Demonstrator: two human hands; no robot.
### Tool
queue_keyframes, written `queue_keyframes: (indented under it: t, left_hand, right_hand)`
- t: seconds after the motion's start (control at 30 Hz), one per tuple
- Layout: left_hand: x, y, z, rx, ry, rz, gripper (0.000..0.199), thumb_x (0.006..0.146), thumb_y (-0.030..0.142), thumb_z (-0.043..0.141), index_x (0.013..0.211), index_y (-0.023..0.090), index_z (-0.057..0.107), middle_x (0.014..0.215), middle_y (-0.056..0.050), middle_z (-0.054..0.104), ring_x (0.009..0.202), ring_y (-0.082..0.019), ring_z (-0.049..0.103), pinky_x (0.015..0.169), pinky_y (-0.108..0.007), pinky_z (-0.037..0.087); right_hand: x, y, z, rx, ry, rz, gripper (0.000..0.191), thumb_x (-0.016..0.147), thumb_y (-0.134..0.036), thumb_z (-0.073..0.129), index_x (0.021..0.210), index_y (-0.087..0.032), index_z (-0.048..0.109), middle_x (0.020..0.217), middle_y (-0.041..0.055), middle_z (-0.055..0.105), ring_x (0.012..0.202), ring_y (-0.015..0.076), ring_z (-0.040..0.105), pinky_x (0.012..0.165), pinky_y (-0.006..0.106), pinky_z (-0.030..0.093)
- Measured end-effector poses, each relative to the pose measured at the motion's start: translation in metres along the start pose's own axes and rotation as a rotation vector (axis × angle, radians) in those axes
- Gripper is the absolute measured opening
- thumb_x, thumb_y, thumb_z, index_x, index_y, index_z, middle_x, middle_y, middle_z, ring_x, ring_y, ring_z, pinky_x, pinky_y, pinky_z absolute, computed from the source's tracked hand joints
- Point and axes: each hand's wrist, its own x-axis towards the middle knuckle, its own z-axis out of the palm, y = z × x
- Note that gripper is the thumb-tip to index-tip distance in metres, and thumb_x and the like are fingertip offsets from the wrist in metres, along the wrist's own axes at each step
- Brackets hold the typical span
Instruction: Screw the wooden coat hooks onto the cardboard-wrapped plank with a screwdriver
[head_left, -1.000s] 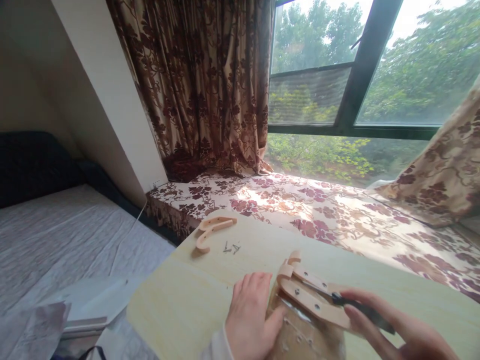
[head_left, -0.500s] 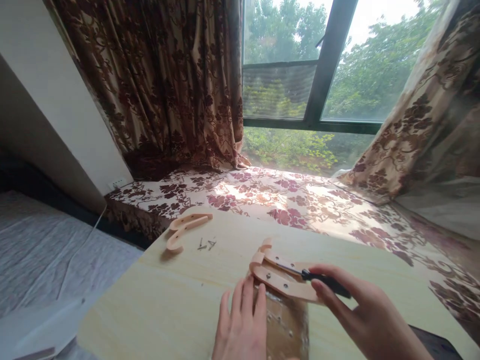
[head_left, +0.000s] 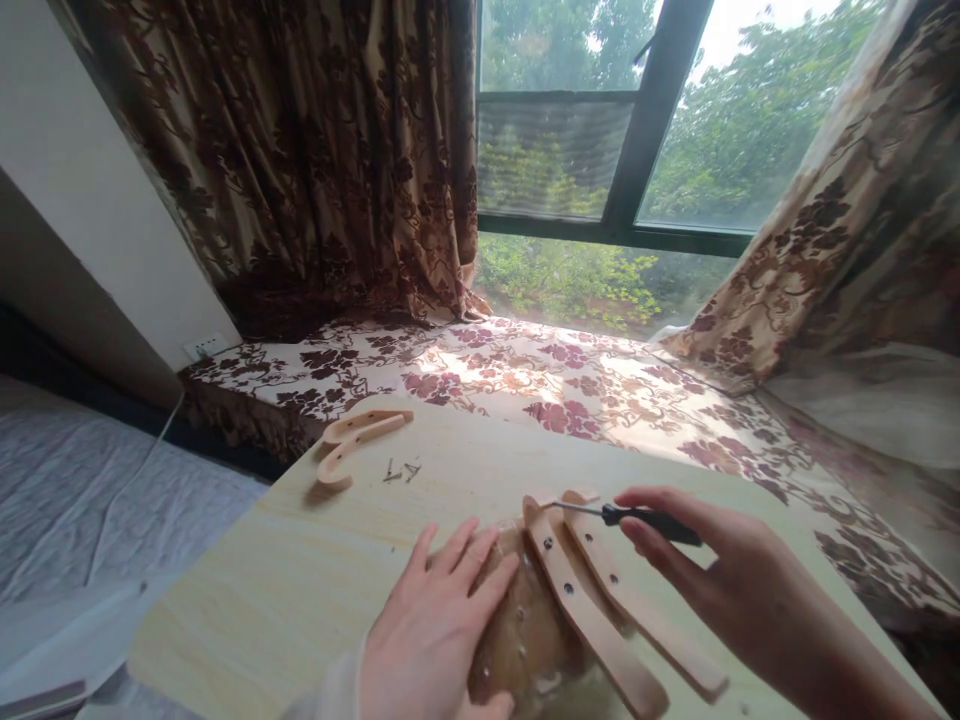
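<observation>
A window seat (head_left: 517, 370) draped in floral cloth stretches behind the pale tabletop (head_left: 300, 560), on which the work lies. The left hand (head_left: 442, 625) is palm down, its fingers spread apart over the edge of a clear plastic packet (head_left: 525, 615); small pale pieces show there against brown, though whether in it or on it cannot be told. Two hook-ended wooden pieces lie near the right hand, the left one (head_left: 592, 630) beside the packet, perhaps overlapping its edge, and the right one (head_left: 637, 610) next to it. Their long axes run roughly parallel, curled ends away from the person, straight ends toward the near right. Another wooden pair (head_left: 360, 443) sits at the tabletop's far left corner, curls leftward, straight ends rightward. The right hand (head_left: 675, 535) has its grip closed on the handle of a screwdriver (head_left: 660, 523), which lies crosswise, shaft pointing left; its tip meets the outline of the left piece's curl, contact unclear. Smallest are the loose metal screws (head_left: 391, 472) near the far pair.
</observation>
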Motion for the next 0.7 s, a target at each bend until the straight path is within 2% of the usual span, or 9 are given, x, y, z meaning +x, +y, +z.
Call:
queue_keyframes:
  t: [0.07,0.13,0.2,0.27,0.33,0.4,0.53,0.7]
  left_hand:
    - [-0.007,-0.009,-0.012,0.006,-0.065,-0.004,0.076,0.065,0.024,0.062,0.138,0.027,0.043,0.151,-0.006,0.032,0.141,-0.031,0.022,0.114,-0.058,0.011]
    - [-0.010,-0.013,-0.015,-0.017,-0.037,0.050,0.070,0.066,0.016,0.055,0.135,0.024,0.046,0.150,-0.007,0.035,0.140,-0.029,0.025,0.114,-0.056,0.015]
    - [-0.007,-0.011,-0.010,-0.069,0.056,0.153,0.060,0.069,0.011,0.050,0.128,0.021,0.052,0.143,-0.007,0.045,0.137,-0.027,0.031,0.115,-0.052,0.018]
    - [0.000,-0.006,-0.003,-0.155,0.177,0.236,0.043,0.075,0.010,0.049,0.115,0.022,0.059,0.127,-0.006,0.057,0.127,-0.024,0.042,0.113,-0.048,0.024]
    - [0.011,0.000,0.003,-0.254,0.296,0.224,0.026,0.081,0.014,0.051,0.102,0.022,0.063,0.110,-0.004,0.062,0.112,-0.022,0.051,0.103,-0.042,0.036]
    - [0.023,0.006,0.008,-0.315,0.375,0.162,0.015,0.083,0.019,0.054,0.095,0.022,0.063,0.098,-0.003,0.062,0.098,-0.021,0.054,0.091,-0.038,0.042]
    - [0.047,0.014,0.017,-0.308,0.380,0.115,0.011,0.081,0.022,0.061,0.092,0.023,0.064,0.079,0.000,0.059,0.081,-0.020,0.052,0.077,-0.036,0.040]
    - [0.059,0.017,0.026,-0.277,0.366,0.133,0.002,0.081,0.022,0.061,0.080,0.021,0.062,0.075,0.001,0.057,0.079,-0.020,0.050,0.076,-0.036,0.035]
  right_hand:
    - [0.004,-0.006,-0.008,-0.006,-0.055,-0.018,0.015,0.091,-0.039,0.052,0.093,-0.029,0.062,0.079,-0.0057,0.072,0.068,0.0110,0.068,0.059,0.019,0.049]
    - [0.005,-0.011,-0.012,-0.008,-0.126,-0.019,0.014,0.091,-0.038,0.051,0.090,-0.029,0.062,0.076,-0.0069,0.071,0.065,0.0106,0.067,0.059,0.020,0.048]
    - [0.005,-0.013,-0.013,-0.039,-0.180,-0.006,0.014,0.091,-0.037,0.050,0.089,-0.029,0.061,0.076,-0.0069,0.071,0.065,0.0112,0.066,0.058,0.021,0.047]
    - [0.006,-0.015,-0.014,-0.100,-0.208,0.009,0.012,0.090,-0.037,0.051,0.089,-0.028,0.060,0.074,-0.0061,0.071,0.063,0.0125,0.065,0.056,0.023,0.045]
    - [0.009,-0.019,-0.017,-0.177,-0.225,0.014,0.011,0.088,-0.036,0.052,0.088,-0.028,0.059,0.069,-0.0058,0.069,0.059,0.0136,0.062,0.053,0.024,0.040]
    - [0.017,-0.025,-0.020,-0.261,-0.260,-0.002,0.009,0.087,-0.034,0.053,0.087,-0.028,0.059,0.061,-0.0061,0.064,0.053,0.0139,0.057,0.051,0.025,0.035]
    - [0.035,-0.039,-0.026,-0.366,-0.364,-0.106,0.006,0.086,-0.026,0.054,0.082,-0.025,0.058,0.064,-0.0043,0.062,0.056,0.0136,0.052,0.053,0.025,0.030]
    - [0.040,-0.040,-0.031,-0.393,-0.457,-0.194,0.018,0.090,-0.030,0.048,0.073,-0.022,0.050,0.060,-0.0040,0.056,0.053,0.0117,0.043,0.051,0.026,0.024]
